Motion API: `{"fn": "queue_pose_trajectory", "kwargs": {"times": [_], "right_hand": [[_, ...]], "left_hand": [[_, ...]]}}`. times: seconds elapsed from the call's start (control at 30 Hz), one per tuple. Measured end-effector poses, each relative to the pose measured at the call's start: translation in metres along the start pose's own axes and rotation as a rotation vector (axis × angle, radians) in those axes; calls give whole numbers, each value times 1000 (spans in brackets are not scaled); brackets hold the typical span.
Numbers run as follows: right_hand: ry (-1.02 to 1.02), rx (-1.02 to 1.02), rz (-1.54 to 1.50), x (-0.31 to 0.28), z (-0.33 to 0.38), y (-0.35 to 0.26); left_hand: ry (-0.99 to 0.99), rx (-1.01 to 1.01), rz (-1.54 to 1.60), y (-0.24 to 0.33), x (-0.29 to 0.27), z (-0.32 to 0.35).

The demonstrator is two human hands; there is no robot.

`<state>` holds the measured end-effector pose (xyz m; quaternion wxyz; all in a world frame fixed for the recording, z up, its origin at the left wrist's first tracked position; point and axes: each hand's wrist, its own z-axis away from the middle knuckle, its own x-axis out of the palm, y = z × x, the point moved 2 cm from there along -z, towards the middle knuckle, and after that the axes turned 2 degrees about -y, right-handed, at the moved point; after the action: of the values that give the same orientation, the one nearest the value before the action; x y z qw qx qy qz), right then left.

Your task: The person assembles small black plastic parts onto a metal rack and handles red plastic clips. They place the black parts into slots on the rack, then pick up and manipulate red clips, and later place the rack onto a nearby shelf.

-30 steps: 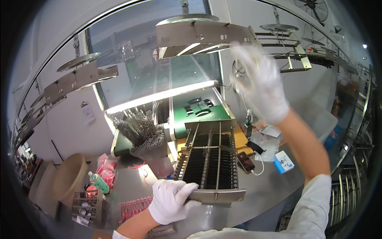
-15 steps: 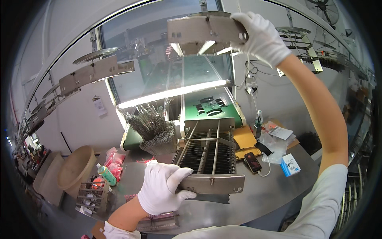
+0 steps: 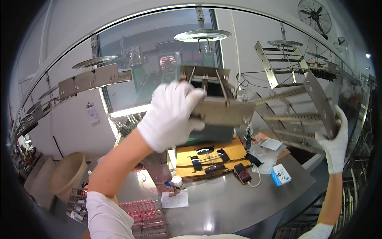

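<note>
My left hand (image 3: 171,113), in a white glove, is closed on the near end plate of a metal rack (image 3: 229,111), raised in front of the window. Dark parts show between its rods, though motion blurs them. Above this rack, a bare hook (image 3: 205,44) hangs under a round metal disc (image 3: 203,36). Off to the right, my gloved right hand (image 3: 334,145) grips the lower end of a second metal rack (image 3: 321,104), held tilted. Its notched bars carry no visible parts.
On the metal table (image 3: 230,203) are yellow cardboard (image 3: 185,156) with black curved pieces, a phone (image 3: 242,173), a blue-white box (image 3: 281,174) and a paper sheet (image 3: 175,199). Another rack (image 3: 274,65) hangs at upper right, one (image 3: 89,82) at left. A pink-filled rack (image 3: 141,211) lies near left.
My left hand has lifted the rack with dark parts from above the table toward the hook. My right hand has brought the other rack down and right, away from the disc.
</note>
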<state>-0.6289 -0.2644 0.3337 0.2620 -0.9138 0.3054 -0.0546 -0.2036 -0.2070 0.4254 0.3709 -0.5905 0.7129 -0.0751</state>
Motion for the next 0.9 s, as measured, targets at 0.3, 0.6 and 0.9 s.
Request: {"fn": "queue_pose_trajectory", "kwargs": {"times": [0.3, 0.6, 0.9], "right_hand": [[87, 221, 127, -74, 86, 7], [20, 457, 41, -101, 130, 19], [-124, 482, 224, -91, 159, 17]], "left_hand": [[143, -55, -249, -47, 104, -108], [35, -149, -359, -61, 177, -105], [75, -107, -386, -46, 155, -123]]}}
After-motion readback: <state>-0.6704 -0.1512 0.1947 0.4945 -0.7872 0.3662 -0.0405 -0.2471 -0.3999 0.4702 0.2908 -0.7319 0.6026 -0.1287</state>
